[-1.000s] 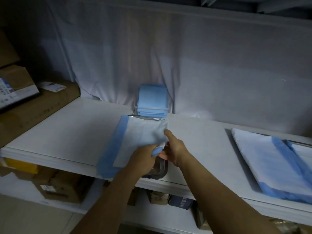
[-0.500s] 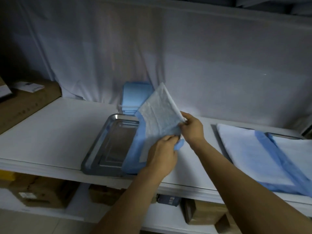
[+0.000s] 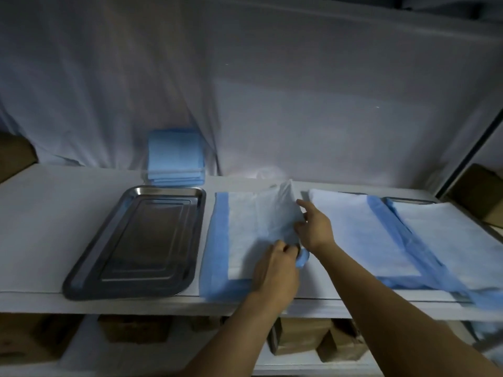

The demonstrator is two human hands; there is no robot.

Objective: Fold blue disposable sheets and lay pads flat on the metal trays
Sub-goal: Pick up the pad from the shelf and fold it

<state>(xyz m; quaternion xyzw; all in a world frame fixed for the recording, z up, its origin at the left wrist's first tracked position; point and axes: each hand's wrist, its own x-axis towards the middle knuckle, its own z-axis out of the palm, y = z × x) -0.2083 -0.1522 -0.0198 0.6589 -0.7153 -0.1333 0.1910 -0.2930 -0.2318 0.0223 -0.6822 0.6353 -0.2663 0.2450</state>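
Glossy, smooth metal tray; matt white-and-blue paper-like pad; matt cardboard boxes

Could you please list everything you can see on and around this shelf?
metal tray: one, silver, left on the shelf.
folded sheets: one stack, blue, behind the metal tray.
centre pad: one, white with blue border, right of the tray, partly unfolded.
right pads: two, white with blue borders, flat, side by side at right.
shelf: one, white.
backdrop cloth: one, white, behind.
cardboard boxes: several, brown, under the shelf.
left hand: grips the centre pad's near corner.
right hand: pinches its lifted right edge.
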